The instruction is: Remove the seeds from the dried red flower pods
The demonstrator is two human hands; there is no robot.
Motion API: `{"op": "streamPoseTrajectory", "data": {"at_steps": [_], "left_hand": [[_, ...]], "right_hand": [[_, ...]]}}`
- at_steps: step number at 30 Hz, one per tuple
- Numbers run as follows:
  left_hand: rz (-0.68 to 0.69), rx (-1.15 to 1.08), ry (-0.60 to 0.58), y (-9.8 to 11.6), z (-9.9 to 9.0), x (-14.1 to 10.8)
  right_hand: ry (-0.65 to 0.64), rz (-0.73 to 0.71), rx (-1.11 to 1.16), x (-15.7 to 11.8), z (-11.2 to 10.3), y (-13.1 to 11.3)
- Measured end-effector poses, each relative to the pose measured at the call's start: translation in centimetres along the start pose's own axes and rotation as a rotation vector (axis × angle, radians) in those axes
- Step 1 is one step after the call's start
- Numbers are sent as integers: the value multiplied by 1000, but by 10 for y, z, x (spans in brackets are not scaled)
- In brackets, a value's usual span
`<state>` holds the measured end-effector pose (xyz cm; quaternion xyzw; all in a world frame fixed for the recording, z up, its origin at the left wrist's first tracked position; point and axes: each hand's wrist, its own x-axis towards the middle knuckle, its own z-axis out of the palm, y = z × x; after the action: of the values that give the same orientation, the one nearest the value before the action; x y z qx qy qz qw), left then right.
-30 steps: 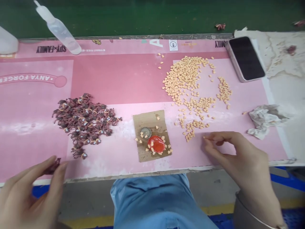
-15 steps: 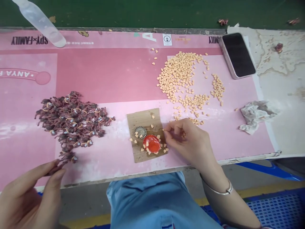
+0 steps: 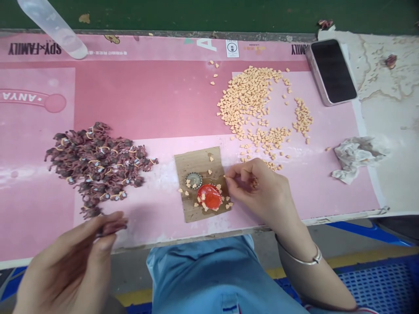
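Observation:
My left hand pinches a small reddish-brown figurine between thumb and fingertips, above the table's front edge. Just beyond it lies a pile of similar dark figurines, some with thin yellow bands. My right hand is closed in a pinch at the right edge of a cardboard piece. A tiny pale tip shows at its fingertips; what it belongs to is hidden. On the cardboard are a red bottle cap holding shiny liquid, a grey bottle cap and scattered tan pieces.
A heap of small tan pieces spreads beyond my right hand. Farther right are a phone and a crumpled tissue. A translucent plastic strip lies at the back left. The pink printed sheet covers the table.
My left hand has moved right and away from the pile, lifting a figurine clear of it. My right hand stays nearly where it was. The view has shifted slightly.

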<state>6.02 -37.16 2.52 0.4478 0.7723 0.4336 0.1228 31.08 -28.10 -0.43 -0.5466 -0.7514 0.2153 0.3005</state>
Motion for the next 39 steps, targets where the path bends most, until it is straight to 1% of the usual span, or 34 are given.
{"op": "streamPoseTrajectory", "data": {"at_steps": [2, 3, 4, 6, 8, 11, 14, 17, 20, 27, 30, 33, 35, 37, 39], "left_hand": [[-111, -177, 61, 6, 7, 0], [-127, -275, 52, 8, 10, 1], [-105, -365, 5, 9, 13, 1], [-43, -531, -140, 9, 17, 1], [-42, -642, -296, 8, 20, 1], [-113, -743, -472, 7, 23, 1], [-147, -778, -591, 10, 24, 1], [-201, -774, -616, 14, 23, 0], [-290, -791, -617, 18, 20, -1], [-508, -959, -716, 25, 18, -2], [-576, -1015, -743, 27, 18, -4], [-594, -1024, -756, 26, 16, -6], [-573, -1009, -757, 25, 16, -6], [-535, -970, -741, 26, 16, -6], [-478, -907, -691, 26, 17, -6]], "right_hand": [[20, 27, 30, -2, -1, 0], [41, 43, 60, -3, -2, -1], [59, 57, 100, -4, -3, -4], [84, 69, 202, -6, -8, -13], [73, 44, 306, -6, -14, -26], [37, -77, 404, -3, -22, -46], [-78, -211, 479, 3, -25, -56], [-146, -267, 548, 6, -23, -57], [-138, -280, 552, 4, -19, -58], [-165, -304, 584, -1, -14, -62], [-156, -306, 566, -3, -11, -64], [-146, -304, 530, -6, -7, -64], [-145, -300, 499, -9, -7, -62], [-158, -313, 417, -13, -10, -62], [-152, -313, 280, -19, -15, -64]]}}
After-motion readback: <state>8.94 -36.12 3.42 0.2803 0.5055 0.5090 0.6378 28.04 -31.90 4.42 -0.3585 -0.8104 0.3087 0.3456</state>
